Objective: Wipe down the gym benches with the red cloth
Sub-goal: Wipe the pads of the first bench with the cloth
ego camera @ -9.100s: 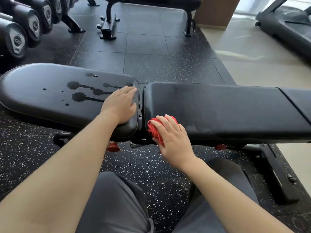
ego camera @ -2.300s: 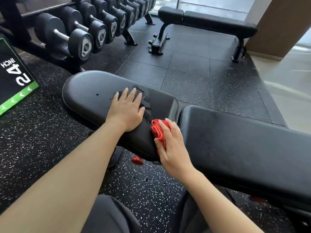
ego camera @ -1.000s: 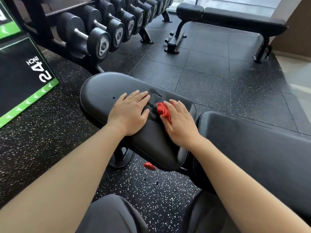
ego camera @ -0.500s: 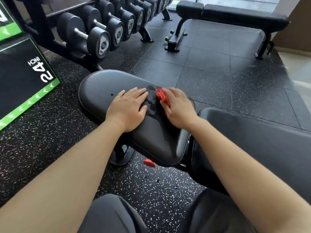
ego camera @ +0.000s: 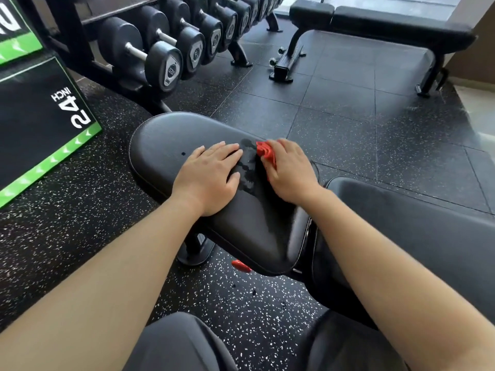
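Red cloth [ego camera: 266,153] is lying bunched on the far side of the near bench's seat pad [ego camera: 166,140], mostly covered. Right hand [ego camera: 288,170] is pressing down on it, fingers curled over the fabric, gripping it against the pad. Wet smears [ego camera: 247,167] are showing on the black vinyl just left of the cloth. Left hand [ego camera: 211,175] is resting flat and unclenched on the pad beside the smears, holding nothing. Back pad [ego camera: 415,223] is adjoining at right. Dumbbell rack [ego camera: 171,49] and second bench [ego camera: 375,25] are standing well beyond.
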Tool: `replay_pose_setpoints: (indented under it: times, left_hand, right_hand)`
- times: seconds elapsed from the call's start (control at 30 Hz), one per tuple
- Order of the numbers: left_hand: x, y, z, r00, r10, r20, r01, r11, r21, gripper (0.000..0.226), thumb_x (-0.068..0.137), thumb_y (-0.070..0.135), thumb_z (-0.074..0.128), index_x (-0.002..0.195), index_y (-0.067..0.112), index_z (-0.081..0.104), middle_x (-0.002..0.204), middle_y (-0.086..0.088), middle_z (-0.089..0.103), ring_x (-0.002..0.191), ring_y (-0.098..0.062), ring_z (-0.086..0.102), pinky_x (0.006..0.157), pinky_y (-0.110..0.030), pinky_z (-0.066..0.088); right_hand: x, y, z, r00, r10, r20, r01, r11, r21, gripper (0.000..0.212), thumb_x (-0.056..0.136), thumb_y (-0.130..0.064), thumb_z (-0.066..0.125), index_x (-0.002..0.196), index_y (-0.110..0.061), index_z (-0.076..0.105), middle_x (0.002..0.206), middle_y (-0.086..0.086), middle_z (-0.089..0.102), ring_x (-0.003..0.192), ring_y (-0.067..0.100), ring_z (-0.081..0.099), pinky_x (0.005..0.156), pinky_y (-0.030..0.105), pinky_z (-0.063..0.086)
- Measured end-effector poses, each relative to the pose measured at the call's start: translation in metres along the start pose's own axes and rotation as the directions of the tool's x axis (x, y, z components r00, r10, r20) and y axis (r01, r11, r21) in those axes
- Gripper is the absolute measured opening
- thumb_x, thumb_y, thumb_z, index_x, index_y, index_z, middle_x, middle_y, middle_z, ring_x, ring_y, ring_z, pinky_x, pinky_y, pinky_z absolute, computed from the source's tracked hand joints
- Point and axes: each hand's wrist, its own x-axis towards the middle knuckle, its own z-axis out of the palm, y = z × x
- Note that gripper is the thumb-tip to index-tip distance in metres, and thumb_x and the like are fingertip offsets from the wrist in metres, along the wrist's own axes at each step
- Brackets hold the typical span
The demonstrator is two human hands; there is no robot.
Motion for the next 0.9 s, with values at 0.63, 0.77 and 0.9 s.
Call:
replay_pose_setpoints:
  times: [0.63,0.77,0.9]
  left_hand:
    - [0.009,-0.004,-0.013,0.991,-0.017,0.134,0.030,0.995,-0.097,0.056,0.097,0.030,0.040,0.148,0.014,0.024,0.157,0.002,0.016,0.146,-0.014,0.006,0.118,-0.033,0.004]
    - [0.011,-0.013,-0.009,0.993,-0.078,0.088,0.070,0.994,0.087,0.060,0.097,0.040,0.032,0.150,0.016,0.018,0.158,0.004,0.012,0.146,-0.013,0.005,0.117,-0.040,0.002]
    - [0.011,-0.013,-0.004,0.994,-0.104,0.025,0.103,0.994,0.048,0.061,0.094,0.043,0.036,0.149,0.021,0.022,0.157,0.008,0.017,0.145,-0.009,0.009,0.118,-0.038,0.004]
  right_hand:
    - [-0.072,-0.018,-0.009,0.997,-0.061,0.043,0.064,0.996,-0.062,0.071,0.086,-0.054,0.021,0.143,-0.014,0.033,0.145,0.013,0.036,0.135,0.036,0.028,0.113,0.045,0.023]
    - [-0.061,-0.022,-0.005,0.999,-0.029,0.020,0.030,0.999,-0.043,0.073,0.085,-0.057,0.016,0.141,-0.015,0.038,0.144,0.012,0.039,0.134,0.033,0.030,0.111,0.046,0.027]
    - [-0.017,-0.021,0.004,1.000,-0.010,-0.007,0.010,0.999,-0.035,0.053,0.094,-0.045,0.036,0.139,-0.016,0.041,0.142,0.011,0.041,0.133,0.030,0.033,0.109,0.045,0.029]
